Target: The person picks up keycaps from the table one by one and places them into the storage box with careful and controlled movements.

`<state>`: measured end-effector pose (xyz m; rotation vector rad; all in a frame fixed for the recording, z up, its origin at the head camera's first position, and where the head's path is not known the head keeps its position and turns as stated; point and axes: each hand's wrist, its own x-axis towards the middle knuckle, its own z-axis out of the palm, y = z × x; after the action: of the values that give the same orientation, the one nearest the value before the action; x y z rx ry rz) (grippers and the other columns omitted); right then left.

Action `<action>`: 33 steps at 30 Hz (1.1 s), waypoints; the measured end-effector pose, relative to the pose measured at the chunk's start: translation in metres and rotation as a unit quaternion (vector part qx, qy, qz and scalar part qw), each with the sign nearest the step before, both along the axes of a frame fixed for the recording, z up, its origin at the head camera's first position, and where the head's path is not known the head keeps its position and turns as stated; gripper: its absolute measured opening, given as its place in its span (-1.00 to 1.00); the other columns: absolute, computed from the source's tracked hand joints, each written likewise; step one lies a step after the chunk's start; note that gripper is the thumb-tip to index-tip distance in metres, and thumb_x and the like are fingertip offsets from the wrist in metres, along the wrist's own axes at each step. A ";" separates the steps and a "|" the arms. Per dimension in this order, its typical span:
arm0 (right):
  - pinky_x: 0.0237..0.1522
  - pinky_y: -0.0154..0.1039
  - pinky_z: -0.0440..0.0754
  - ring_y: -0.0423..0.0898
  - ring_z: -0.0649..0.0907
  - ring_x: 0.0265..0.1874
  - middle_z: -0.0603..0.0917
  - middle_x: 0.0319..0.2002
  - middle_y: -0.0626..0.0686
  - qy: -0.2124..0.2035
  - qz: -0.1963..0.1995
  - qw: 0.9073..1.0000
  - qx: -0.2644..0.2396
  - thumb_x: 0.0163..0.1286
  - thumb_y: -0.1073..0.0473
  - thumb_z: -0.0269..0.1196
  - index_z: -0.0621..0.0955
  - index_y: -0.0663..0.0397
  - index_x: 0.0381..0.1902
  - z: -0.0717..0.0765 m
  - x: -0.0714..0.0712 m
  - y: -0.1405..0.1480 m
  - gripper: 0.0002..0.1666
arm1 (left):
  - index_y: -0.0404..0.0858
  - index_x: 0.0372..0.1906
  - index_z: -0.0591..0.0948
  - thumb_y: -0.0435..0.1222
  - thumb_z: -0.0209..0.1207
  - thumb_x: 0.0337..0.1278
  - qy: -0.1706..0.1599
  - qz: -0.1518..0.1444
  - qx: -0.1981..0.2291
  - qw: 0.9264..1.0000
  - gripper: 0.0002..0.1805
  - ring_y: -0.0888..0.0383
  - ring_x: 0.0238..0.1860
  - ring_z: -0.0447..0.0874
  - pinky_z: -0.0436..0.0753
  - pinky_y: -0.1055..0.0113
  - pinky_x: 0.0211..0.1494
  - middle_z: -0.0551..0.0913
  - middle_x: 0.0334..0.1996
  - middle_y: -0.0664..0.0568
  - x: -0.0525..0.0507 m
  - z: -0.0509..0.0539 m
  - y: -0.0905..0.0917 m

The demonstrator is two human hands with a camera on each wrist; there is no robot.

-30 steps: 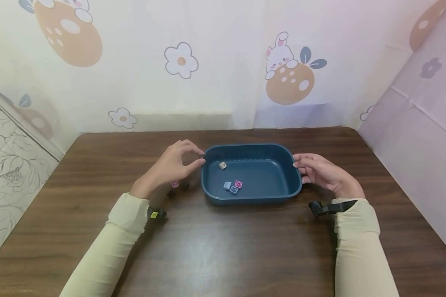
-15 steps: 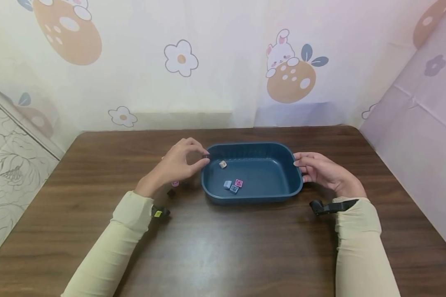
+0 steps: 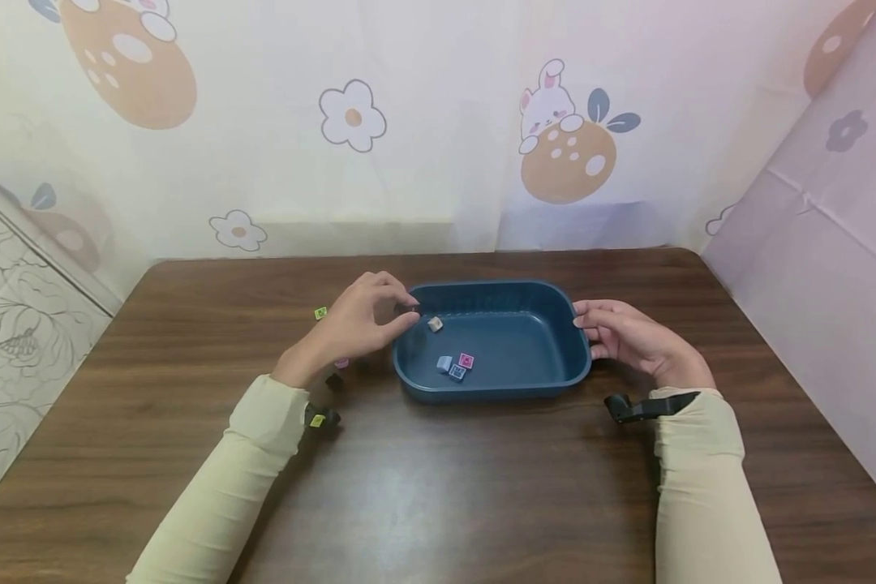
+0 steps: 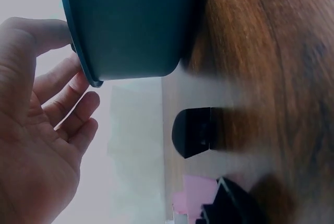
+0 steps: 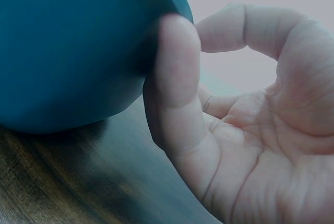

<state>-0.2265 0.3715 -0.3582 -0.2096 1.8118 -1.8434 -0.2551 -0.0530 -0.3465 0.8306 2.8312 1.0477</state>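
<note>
A dark blue rectangular basin stands on the table. Over its left rim, my left hand pinches a small dark keycap between thumb and forefinger; the fingertips mostly cover it. My right hand grips the basin's right rim, thumb inside and fingers outside, also seen in the right wrist view. Inside the basin lie a beige keycap at the left and, nearer the front, a pale blue keycap, a pink keycap and a dark blue keycap.
Left of the basin, partly behind my left hand and wrist, lie a yellow-green keycap, a pink keycap and a black keycap. In the left wrist view another black keycap rests on the wooden table. A patterned cloth hangs behind.
My left hand has moved slightly right, carrying the dark keycap from beside the left rim to over it. A yellow-green keycap has come into sight behind the hand. My right hand keeps its grip.
</note>
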 end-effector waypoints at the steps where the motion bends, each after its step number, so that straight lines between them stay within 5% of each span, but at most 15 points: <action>1: -0.18 -0.27 0.83 -0.18 0.83 -0.23 0.85 -0.17 -0.01 0.000 0.001 1.000 0.000 0.66 0.31 0.00 0.66 0.01 0.10 0.000 0.000 0.000 -0.69 | -0.07 0.03 0.81 -0.06 0.38 0.32 0.000 0.000 -0.001 1.000 -0.71 0.05 0.25 0.50 0.59 -0.06 0.35 0.69 0.07 0.07 0.000 0.000 0.000; 26: -0.21 -0.28 0.83 -0.21 0.83 -0.21 0.84 -0.17 -0.03 -0.001 0.006 1.000 -0.010 0.67 0.31 0.01 0.65 0.02 0.11 -0.002 -0.001 0.000 -0.70 | -0.08 0.05 0.80 -0.09 0.38 0.33 0.041 -0.027 -0.013 0.999 -0.72 0.05 0.23 0.53 0.61 0.01 0.32 0.76 0.07 0.07 0.001 -0.001 0.016; 33: -0.19 -0.27 0.83 -0.19 0.83 -0.22 0.84 -0.16 -0.01 -0.003 0.004 1.000 -0.014 0.67 0.31 0.00 0.65 0.04 0.10 -0.002 -0.001 0.000 -0.70 | -0.07 0.03 0.81 -0.09 0.39 0.31 0.029 -0.029 -0.011 0.999 -0.73 0.05 0.26 0.51 0.60 -0.02 0.36 0.75 0.07 0.07 0.002 -0.003 0.021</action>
<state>-0.2271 0.3717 -0.3599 -0.2213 1.7780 -1.8631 -0.2528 -0.0321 -0.3492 0.9496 2.8413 0.9986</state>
